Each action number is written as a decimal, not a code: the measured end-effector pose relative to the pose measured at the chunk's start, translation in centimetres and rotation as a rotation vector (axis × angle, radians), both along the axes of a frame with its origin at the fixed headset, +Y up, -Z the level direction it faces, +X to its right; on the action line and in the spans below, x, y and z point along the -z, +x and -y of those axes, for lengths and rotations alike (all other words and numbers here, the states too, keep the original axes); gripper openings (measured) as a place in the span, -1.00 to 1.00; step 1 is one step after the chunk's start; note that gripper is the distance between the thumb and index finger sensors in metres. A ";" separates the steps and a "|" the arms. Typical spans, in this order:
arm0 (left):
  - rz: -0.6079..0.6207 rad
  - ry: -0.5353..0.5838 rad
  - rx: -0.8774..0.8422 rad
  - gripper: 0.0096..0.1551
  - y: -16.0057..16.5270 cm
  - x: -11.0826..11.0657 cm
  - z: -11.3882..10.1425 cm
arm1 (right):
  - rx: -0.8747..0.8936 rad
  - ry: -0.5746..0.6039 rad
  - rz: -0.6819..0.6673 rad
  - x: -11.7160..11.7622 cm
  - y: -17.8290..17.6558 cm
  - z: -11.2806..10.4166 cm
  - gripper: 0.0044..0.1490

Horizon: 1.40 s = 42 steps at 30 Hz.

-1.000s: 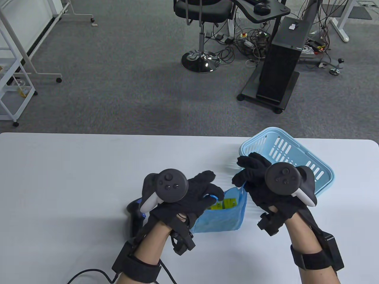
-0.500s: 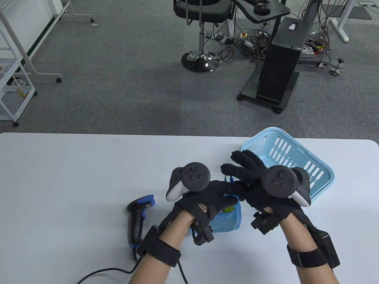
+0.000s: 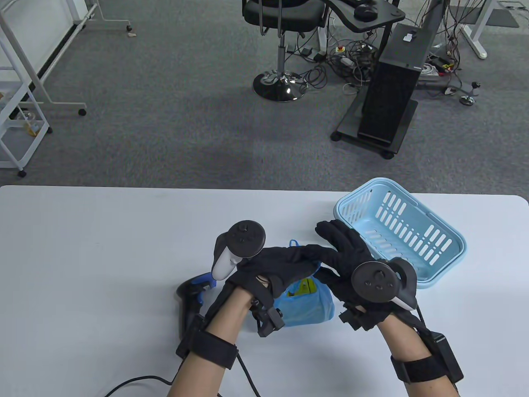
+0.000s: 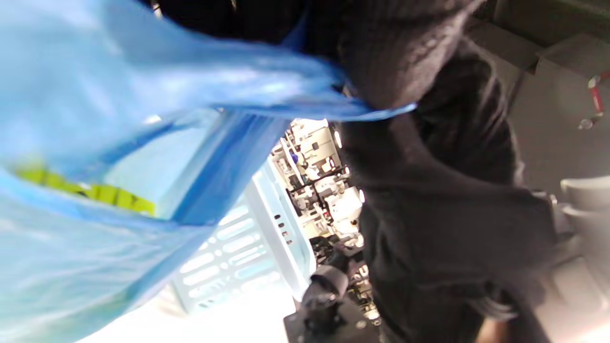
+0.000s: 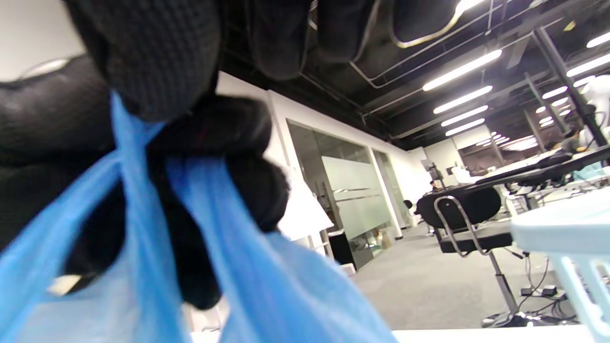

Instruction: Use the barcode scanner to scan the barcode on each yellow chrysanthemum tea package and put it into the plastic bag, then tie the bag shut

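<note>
The blue plastic bag sits on the white table directly under both hands, its mouth gathered upward between them. Through the gap in its mouth, yellow chrysanthemum tea packages show inside the bag, just below the left hand's palm.

The left hand reaches across the top of the bag, fingers pointing toward the right hand. A loop of bag handle sticks up just beyond its knuckles. In the left wrist view, blue film is drawn taut out of the dark glove, so this hand grips a handle strip of the bag.

The right hand meets the left above the bag's mouth. Its outer fingers are spread and stretched away from the person, yet the right wrist view shows a thumb and fingertip pinching a strip of blue film, with a second strip running down beside it. So this hand also holds bag handle material by a pinch. The two hands touch or overlap where the handles come together.

The barcode scanner lies on the table just beside the left wrist, on its outer side, with its cable trailing toward the person. A light blue basket stands just beyond the right hand, on its outer side, close to the fingertips.
</note>
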<state>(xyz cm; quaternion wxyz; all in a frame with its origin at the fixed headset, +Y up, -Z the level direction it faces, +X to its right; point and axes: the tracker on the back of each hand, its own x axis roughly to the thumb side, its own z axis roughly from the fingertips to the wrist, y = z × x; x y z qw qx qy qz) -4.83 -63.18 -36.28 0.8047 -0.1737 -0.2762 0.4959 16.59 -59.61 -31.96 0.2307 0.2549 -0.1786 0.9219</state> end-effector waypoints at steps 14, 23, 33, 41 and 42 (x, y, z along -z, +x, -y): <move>-0.263 0.305 0.321 -0.53 0.4 -1.4 -2.3 | -0.014 -0.052 0.095 2.9 -0.8 -2.6 -0.45; -0.303 0.167 0.272 -0.53 -0.5 -0.7 -1.2 | -0.071 -0.059 0.173 0.0 0.6 0.4 -0.02; -0.221 -0.039 0.116 -0.52 -0.6 0.1 0.6 | -0.378 0.036 0.171 -0.6 -4.1 4.5 0.38; -0.153 0.128 0.212 -0.24 -0.6 -1.4 -0.7 | -0.215 0.031 0.218 1.1 -4.1 4.6 -0.11; -0.170 0.158 0.240 -0.28 -0.5 -1.5 -0.7 | -0.212 0.019 0.219 1.2 -4.0 4.6 -0.13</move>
